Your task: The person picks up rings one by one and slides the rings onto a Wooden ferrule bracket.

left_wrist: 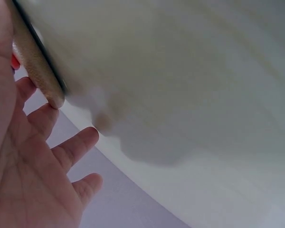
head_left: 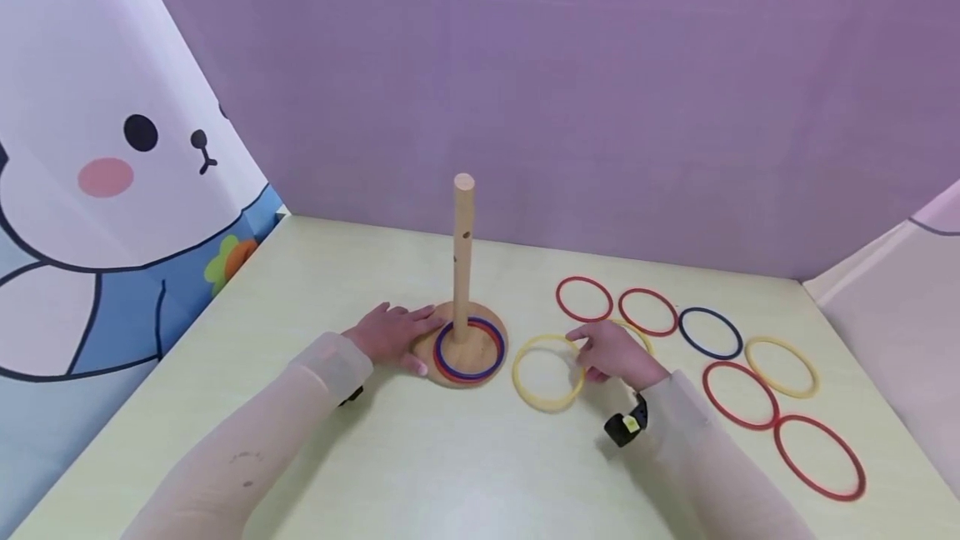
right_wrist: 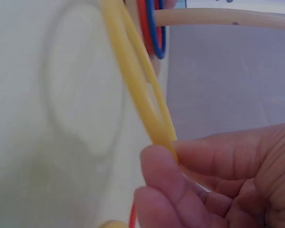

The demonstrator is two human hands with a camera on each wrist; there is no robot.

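A wooden post (head_left: 462,257) rises from a round wooden base (head_left: 455,313). Around its foot lie a blue ring (head_left: 472,377) and a red ring beneath it. My left hand (head_left: 388,335) rests with spread, fairly straight fingers against the left side of the base; the left wrist view shows fingertips (left_wrist: 89,135) at the base's edge (left_wrist: 38,71). Between thumb and fingers my right hand (head_left: 613,350) pinches a yellow ring (head_left: 546,403), right of the base. In the right wrist view that yellow ring (right_wrist: 135,85) is held off the table, its shadow falling on the surface.
Right of the post, several rings lie flat: red rings (head_left: 583,277) (head_left: 819,487), a blue ring (head_left: 711,354) and a yellow ring (head_left: 797,394). Another yellow ring (head_left: 647,340) is partly hidden behind my right hand. A purple backdrop (head_left: 570,107) stands behind the pale table (head_left: 450,473).
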